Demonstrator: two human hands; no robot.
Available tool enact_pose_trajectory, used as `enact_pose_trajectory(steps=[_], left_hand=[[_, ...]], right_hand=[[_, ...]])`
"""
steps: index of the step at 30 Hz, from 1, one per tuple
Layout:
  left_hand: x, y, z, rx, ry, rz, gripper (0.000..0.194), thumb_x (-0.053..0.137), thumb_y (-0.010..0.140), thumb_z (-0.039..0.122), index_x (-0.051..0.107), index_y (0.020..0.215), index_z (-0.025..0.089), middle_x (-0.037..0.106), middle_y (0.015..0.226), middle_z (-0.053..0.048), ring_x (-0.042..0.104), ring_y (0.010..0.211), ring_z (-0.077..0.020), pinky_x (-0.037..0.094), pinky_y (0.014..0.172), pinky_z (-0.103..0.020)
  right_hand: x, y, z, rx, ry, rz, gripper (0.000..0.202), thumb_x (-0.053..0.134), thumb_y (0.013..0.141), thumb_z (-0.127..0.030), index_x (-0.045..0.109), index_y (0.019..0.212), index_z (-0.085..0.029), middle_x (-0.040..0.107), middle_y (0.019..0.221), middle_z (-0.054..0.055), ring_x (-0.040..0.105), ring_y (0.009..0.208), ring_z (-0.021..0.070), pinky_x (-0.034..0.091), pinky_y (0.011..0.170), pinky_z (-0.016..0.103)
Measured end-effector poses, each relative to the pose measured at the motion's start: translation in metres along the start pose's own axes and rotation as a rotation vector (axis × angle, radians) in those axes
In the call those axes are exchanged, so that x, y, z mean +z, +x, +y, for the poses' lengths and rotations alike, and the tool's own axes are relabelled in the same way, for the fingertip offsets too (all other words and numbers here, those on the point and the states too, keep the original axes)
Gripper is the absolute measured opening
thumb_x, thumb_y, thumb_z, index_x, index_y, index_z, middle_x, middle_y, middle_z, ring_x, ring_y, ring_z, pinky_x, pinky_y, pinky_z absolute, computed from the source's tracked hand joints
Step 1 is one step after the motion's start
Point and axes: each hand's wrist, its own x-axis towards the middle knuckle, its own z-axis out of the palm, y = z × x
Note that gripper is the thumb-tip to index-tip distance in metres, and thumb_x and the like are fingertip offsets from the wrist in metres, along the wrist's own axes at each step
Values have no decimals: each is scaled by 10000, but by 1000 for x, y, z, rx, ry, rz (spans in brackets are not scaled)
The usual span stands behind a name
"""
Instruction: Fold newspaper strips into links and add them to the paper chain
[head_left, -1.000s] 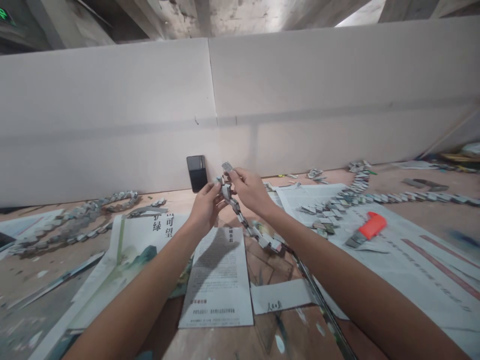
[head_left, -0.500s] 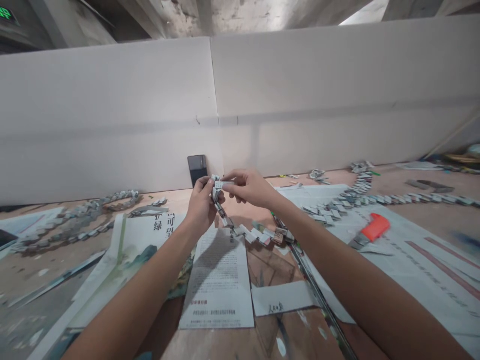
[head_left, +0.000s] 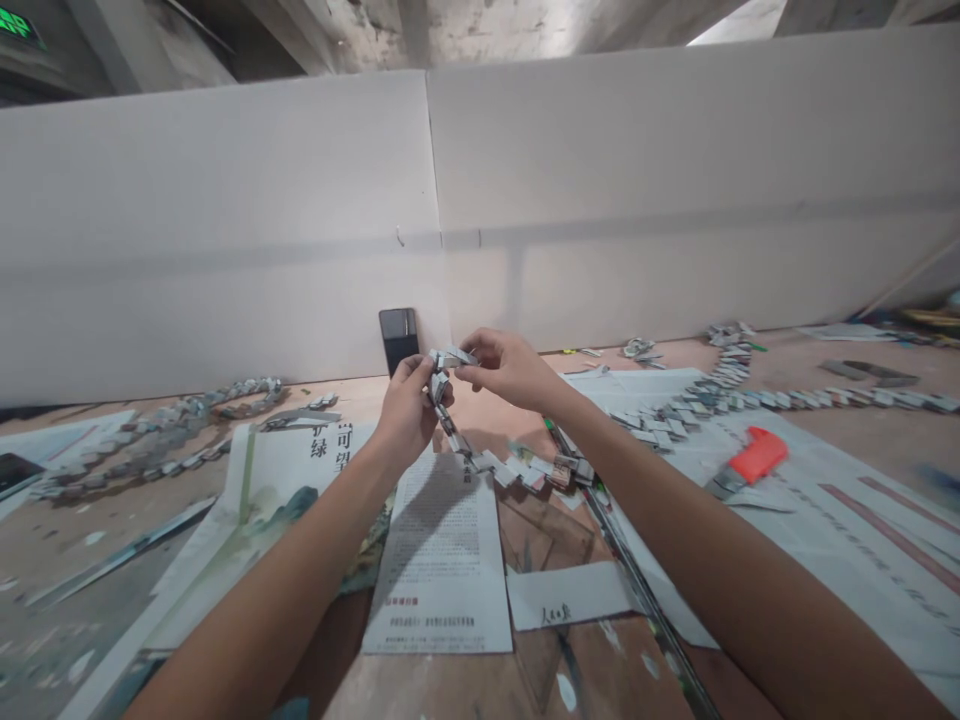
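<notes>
A chain of folded paper links (head_left: 529, 472) runs from the table up to my hands. Its upper end is pinched by my left hand (head_left: 409, 405), thumb against fingers. My right hand (head_left: 501, 368) grips a small folded paper strip (head_left: 452, 357) at that same end, thumb below and index finger above. Behind my left hand a dark phone (head_left: 398, 335) leans upright against the white board. Below the hands lies a printed newspaper sheet (head_left: 442, 570).
An orange-red cutter (head_left: 756, 455) lies on newspaper at the right. More folded paper chain (head_left: 705, 403) stretches across the right side, another (head_left: 165, 430) at the left. A white board (head_left: 637, 200) stands behind the table. A long metal ruler (head_left: 127, 550) is at the left.
The strip between my hands now shows more spread out, and my right-hand fingers have shifted slightly up and around it. The whole view has moved slightly.
</notes>
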Motion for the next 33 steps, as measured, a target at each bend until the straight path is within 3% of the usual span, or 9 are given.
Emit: enact_pose_trajectory(steps=[9, 20, 33], left_hand=[[-2, 2, -1, 29, 71, -3, 166, 635, 798, 256, 485, 822, 190, 526, 646, 35, 541, 486, -93, 448, 449, -198], [0, -1, 1, -2, 91, 31, 160, 639, 790, 241, 489, 819, 193, 533, 624, 41, 550, 464, -92, 434, 422, -186], [-3, 2, -1, 49, 112, 5, 187, 655, 772, 246, 485, 829, 195, 567, 602, 32, 564, 462, -107, 441, 421, -189]], right_hand=[[-5, 4, 7, 21, 65, -7, 231, 682, 700, -290, 644, 868, -135, 661, 758, 48, 600, 698, 156, 444, 621, 270], [-6, 4, 8, 12, -35, 17, 218, 663, 704, -288, 681, 856, -132, 653, 728, 45, 570, 670, 149, 418, 586, 259], [6, -2, -8, -103, -332, 228, 74, 650, 718, -222, 668, 741, -154, 603, 620, 2, 491, 569, 110, 349, 546, 229]])
